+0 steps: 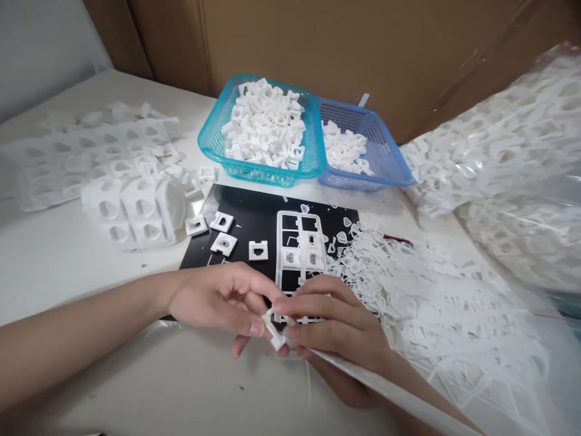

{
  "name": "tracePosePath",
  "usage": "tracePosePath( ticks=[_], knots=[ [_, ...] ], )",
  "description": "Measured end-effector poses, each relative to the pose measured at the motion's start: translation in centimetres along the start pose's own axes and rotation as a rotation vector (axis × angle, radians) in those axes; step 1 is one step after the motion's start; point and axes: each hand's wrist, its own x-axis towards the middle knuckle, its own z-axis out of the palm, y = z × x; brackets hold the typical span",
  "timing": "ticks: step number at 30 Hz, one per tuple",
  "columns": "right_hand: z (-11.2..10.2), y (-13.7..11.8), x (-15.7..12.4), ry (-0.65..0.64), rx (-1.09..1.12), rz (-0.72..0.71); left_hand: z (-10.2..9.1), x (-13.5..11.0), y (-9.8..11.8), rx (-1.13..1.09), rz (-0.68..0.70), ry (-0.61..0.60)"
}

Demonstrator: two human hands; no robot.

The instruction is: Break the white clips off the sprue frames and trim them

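Between both hands, low in the middle of the view, is a small white plastic piece (pixel 275 333) with an opening. My left hand (pixel 213 303) pinches its left side between thumb and fingers. On the other side, my right hand (pixel 338 321) closes its fingertips on the same piece, hiding part of it. A long pale strip (pixel 385 387) runs from beneath my right fingers toward the lower right; whether they grip it is unclear. Just beyond my hands lies a white plastic frame (pixel 279 242) with some square pieces still in it. Several loose square pieces (pixel 258 251) lie left of it.
Behind the black mat (pixel 245 209) stand a teal basket (pixel 211 136) and a blue basket (pixel 385 145), both holding white pieces. Plastic scraps (pixel 408 297) spread at right below a clear bag (pixel 499 139) of frames. Stacked white frames (pixel 131 206) sit at left. Cardboard (pixel 318 42) rises behind.
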Motion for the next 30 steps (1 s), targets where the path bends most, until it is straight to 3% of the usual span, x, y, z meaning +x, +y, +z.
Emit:
tracePosePath(
  ticks=[6,10,14,21,30],
  knots=[
    [-0.4,-0.8,0.1,0.133,-0.037,0.04,1.0,0.0,-0.6,0.249,0.223,0.214],
    [0.0,-1.3,0.3,0.19,-0.064,0.139,1.3,0.0,-0.8,0.432,0.201,0.308],
    [0.3,-1.4,0.4,0.21,-0.11,0.168,1.3,0.0,-0.8,0.584,0.159,0.356],
    [0.6,-1.2,0.1,0.2,-0.163,0.198,1.3,0.0,-1.0,0.722,0.21,0.399],
    [1.0,-1.2,-0.1,0.138,-0.246,0.209,1.2,0.2,-1.2,0.739,0.192,0.43]
  ],
)
